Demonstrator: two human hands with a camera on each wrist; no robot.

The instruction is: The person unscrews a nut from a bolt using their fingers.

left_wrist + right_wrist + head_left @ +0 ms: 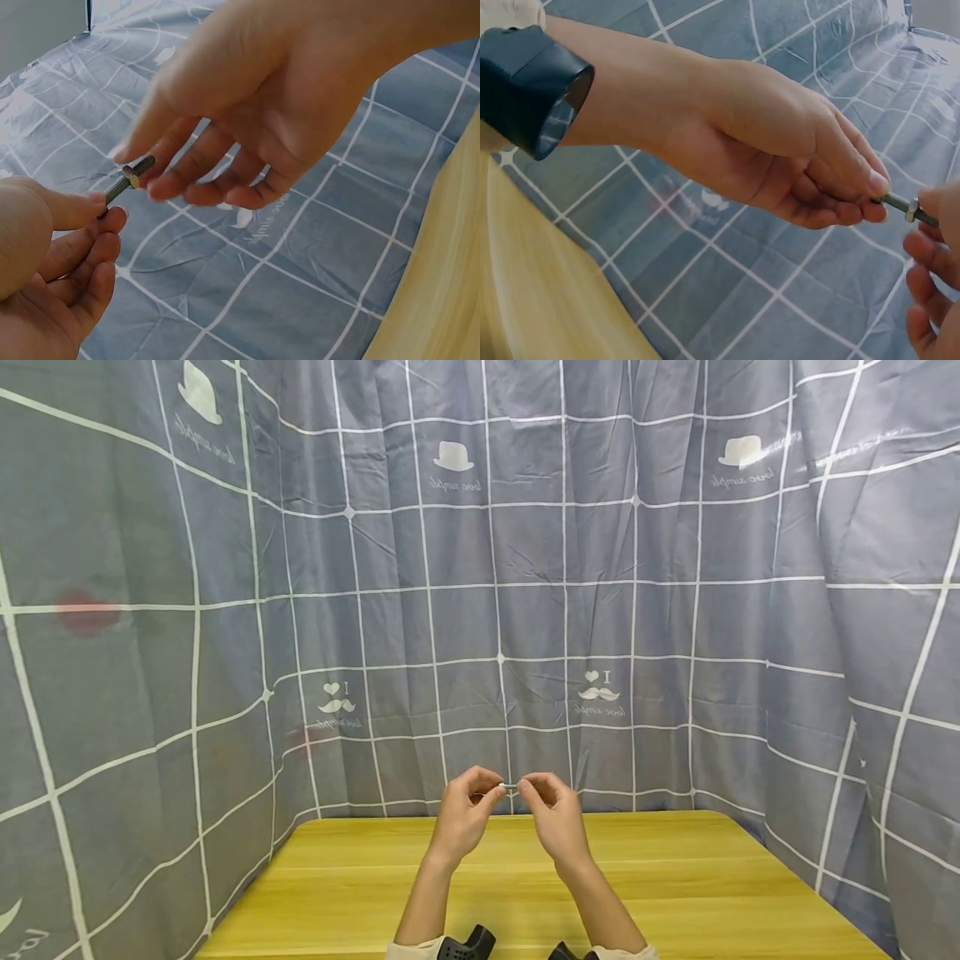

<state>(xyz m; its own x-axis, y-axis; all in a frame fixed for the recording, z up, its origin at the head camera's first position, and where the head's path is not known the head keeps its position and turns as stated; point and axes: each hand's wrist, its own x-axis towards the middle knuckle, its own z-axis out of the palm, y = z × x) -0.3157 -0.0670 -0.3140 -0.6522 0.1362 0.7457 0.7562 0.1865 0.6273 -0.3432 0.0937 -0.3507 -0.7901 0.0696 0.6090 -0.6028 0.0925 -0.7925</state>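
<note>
A metal bolt [114,191] with a hex nut [133,178] threaded on its shaft spans the gap between both hands. My left hand [459,818] pinches one end of it between thumb and index finger, hiding that tip. Around the other end, beside the nut, curl the thumb and fingers of my right hand [558,822]. From the right wrist view, the nut [912,211] shows right at the right fingertips, with a short length of thread past it. Both hands are raised, with the bolt lying roughly level in the head view.
Below the hands lies a yellow wood-grain table [337,877]. Grey-blue curtains [532,552] with a white grid surround it at the back and sides. Each wrist wears a black mount [468,943] over a pale sleeve.
</note>
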